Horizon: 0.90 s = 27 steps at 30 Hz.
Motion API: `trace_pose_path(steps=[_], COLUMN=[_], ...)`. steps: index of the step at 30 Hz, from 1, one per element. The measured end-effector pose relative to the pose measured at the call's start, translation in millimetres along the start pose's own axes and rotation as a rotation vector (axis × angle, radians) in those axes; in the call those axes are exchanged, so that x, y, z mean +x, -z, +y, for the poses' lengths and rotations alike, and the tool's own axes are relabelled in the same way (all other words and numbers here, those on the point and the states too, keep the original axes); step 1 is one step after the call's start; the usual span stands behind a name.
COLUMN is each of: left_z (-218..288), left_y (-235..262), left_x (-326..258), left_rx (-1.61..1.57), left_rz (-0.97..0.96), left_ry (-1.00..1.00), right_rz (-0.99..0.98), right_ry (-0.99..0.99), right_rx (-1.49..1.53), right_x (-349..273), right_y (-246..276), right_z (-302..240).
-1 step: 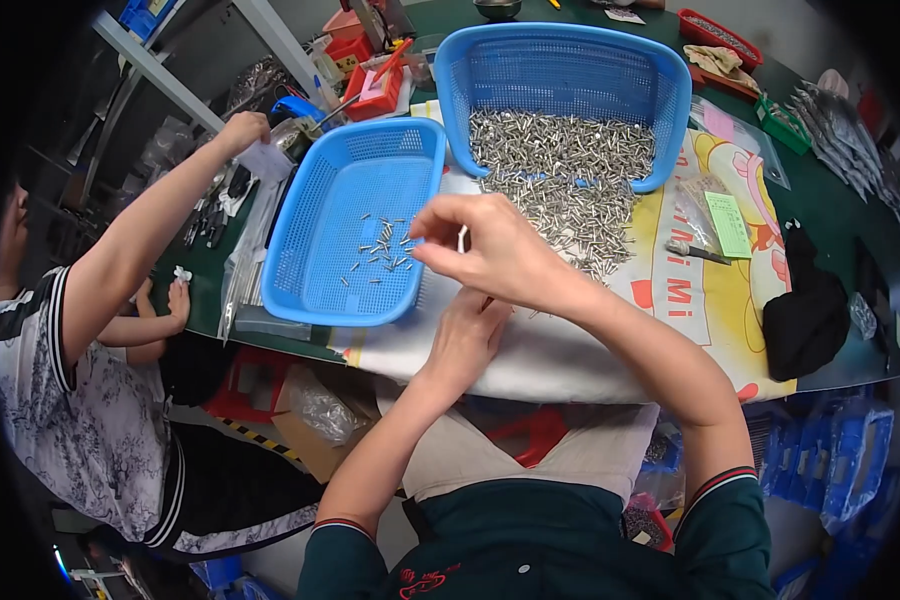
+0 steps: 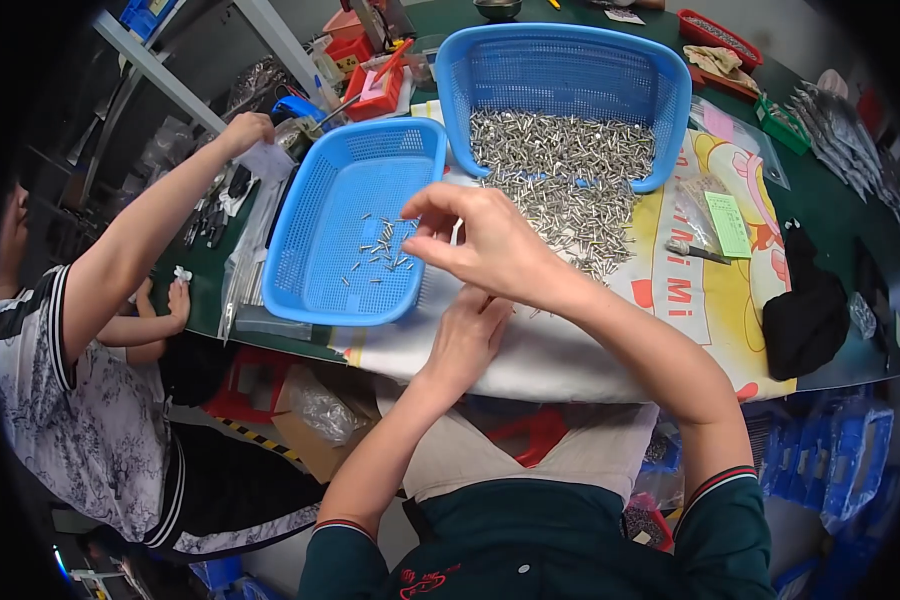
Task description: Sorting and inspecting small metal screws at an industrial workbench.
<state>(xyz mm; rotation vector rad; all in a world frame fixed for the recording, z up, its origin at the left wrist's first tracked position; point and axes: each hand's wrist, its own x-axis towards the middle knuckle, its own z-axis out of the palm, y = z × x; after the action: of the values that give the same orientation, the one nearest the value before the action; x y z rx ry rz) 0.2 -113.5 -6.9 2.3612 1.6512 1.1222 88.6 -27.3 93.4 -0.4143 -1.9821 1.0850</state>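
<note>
My right hand [image 2: 490,245] hovers over the right rim of a shallow blue plastic basket [image 2: 282,265]. Its thumb and forefinger are apart, with nothing visible between them. Several small silvery metal pins [image 2: 385,245] lie scattered on that basket's mesh bottom. Just below and partly behind it, my left hand [image 2: 462,340] rests near the cloth with fingers curled together; what they hold, if anything, is hidden. A large pile of similar metal pins [image 2: 580,215] spills onto the cloth from a second blue basket [image 2: 560,45], which is tipped toward me.
A patterned white and yellow cloth [image 2: 560,360] covers the green table. To the right lie a plastic bag with a green label [image 2: 728,225] and a black cloth [image 2: 805,310]. Red bins [image 2: 375,90] stand behind. At left, another person's arm [image 2: 160,215] reaches over the table.
My right hand has shifted slightly left and up, and its thumb and forefinger have spread further apart. My left hand has barely moved.
</note>
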Motion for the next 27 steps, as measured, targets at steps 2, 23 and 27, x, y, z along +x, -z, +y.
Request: trace_pose_path(steps=[2, 23, 27], left_z=[0, 2, 2], left_y=[2, 9, 11], left_x=[-2, 0, 3], left_rx=[-0.009, 0.081, 0.083], left_rz=[0.017, -0.103, -0.013], left_ry=[-0.012, -0.015, 0.018], right_rz=[0.076, -0.165, -0.147], right_ry=[0.0, -0.128, -0.104], right_rx=[-0.012, -0.817, -0.761], right_x=[2, -117, -115], right_y=[3, 41, 48], right_z=[-3, 41, 32])
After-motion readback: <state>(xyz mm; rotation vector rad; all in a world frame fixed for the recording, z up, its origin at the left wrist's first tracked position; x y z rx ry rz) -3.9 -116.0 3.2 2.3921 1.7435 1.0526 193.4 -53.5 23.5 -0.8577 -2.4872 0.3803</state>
